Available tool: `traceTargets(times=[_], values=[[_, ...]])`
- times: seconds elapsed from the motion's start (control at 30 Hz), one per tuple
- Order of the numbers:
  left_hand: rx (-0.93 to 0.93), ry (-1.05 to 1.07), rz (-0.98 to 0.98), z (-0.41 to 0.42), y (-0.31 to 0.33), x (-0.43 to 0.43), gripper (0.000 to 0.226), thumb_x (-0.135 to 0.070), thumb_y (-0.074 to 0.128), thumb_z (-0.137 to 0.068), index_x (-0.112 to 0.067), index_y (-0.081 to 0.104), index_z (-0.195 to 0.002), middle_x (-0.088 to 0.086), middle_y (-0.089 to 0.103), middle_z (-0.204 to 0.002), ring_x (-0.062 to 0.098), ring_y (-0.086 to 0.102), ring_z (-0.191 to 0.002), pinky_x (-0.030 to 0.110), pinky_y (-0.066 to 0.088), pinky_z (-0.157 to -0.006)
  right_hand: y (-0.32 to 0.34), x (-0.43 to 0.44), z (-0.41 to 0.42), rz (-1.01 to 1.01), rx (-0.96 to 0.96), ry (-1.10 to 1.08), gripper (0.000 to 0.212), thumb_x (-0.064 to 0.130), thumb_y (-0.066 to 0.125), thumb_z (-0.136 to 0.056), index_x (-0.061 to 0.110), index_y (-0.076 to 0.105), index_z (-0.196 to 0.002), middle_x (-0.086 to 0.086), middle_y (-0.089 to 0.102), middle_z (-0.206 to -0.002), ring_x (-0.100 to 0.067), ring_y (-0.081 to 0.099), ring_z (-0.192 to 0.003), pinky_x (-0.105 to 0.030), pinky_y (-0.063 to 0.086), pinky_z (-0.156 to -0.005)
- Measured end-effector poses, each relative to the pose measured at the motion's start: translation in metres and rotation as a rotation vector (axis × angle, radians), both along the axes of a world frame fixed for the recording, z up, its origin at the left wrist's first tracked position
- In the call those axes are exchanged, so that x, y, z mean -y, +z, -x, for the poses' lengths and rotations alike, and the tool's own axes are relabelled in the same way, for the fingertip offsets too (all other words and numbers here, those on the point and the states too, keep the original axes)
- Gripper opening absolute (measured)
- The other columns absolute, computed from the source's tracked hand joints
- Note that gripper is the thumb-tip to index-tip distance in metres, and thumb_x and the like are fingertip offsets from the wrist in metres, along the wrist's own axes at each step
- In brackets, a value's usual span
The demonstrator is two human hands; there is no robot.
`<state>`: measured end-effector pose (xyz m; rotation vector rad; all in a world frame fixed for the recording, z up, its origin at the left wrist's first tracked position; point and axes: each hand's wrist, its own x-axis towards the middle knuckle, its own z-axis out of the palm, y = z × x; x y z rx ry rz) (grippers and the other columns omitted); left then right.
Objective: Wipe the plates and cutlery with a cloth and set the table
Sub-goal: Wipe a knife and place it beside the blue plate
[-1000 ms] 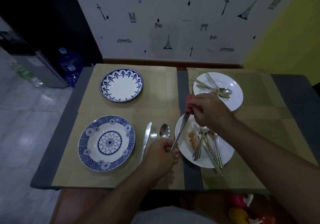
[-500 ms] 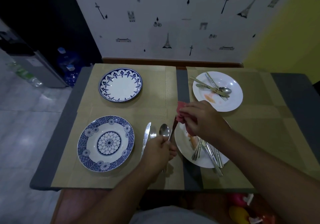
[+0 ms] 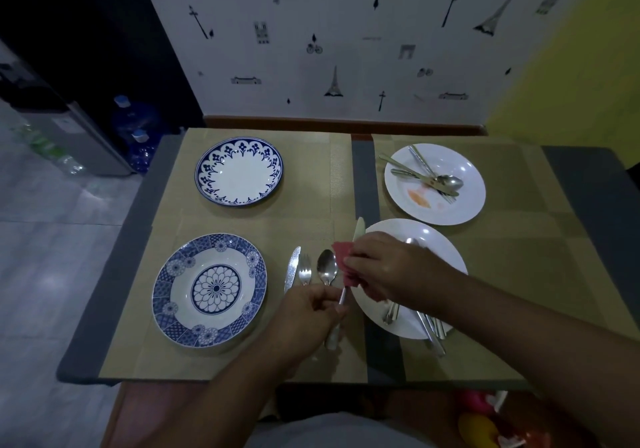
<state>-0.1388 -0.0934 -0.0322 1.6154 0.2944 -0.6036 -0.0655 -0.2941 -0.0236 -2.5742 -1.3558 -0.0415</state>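
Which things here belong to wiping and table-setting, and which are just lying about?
Job: red cloth, held knife, left hand, right hand, near white plate, far white plate, laid spoon, near blue plate, far blue plate.
Lying about: water bottle, grey appliance.

The red cloth (image 3: 343,267) hides the knife (image 3: 359,228) mid-blade, and the right hand (image 3: 391,267) covers some plated cutlery (image 3: 429,326).
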Motion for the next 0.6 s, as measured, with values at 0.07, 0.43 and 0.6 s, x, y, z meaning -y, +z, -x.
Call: traceTargets(times=[0.07,0.43,0.6], values=[[0.009,0.0,-0.02,0.002,0.001,-0.001,0.022,-0.001,0.062,-0.093,-0.016,0.076,-0.085,0.009,0.069,-0.07,0.016,0.062,-0.064,0.027,0.05,-0.06,0.003,0.003,-0.012,0.02,0.004,-0.046,0.029,0.013,0.077,-0.079,0.009,0.072,-0.108,-0.012,0.068,-0.109,-0.027,0.062,-0.098,-0.041,0.057,-0.077],[0.083,-0.005,-0.055,0.008,0.016,0.006,0.03,-0.001,0.062,-0.094,-0.026,0.075,-0.082,-0.005,0.07,-0.069,0.009,0.063,-0.067,0.019,0.051,-0.059,0.013,0.003,-0.016,-0.048,-0.035,-0.026,0.017,0.018,0.055,-0.084,0.016,0.071,-0.088,-0.001,0.068,-0.096,-0.019,0.057,-0.081,-0.035,0.053,-0.067],[0.065,0.036,-0.041,0.01,0.015,0.011,0.026,-0.002,0.062,-0.094,-0.024,0.074,-0.084,-0.008,0.07,-0.068,0.006,0.066,-0.068,0.019,0.053,-0.059,0.017,0.017,-0.049,-0.08,-0.037,-0.199,0.024,0.02,0.049,-0.087,0.014,0.072,-0.091,-0.001,0.069,-0.089,-0.022,0.055,-0.081,-0.044,0.052,-0.071]])
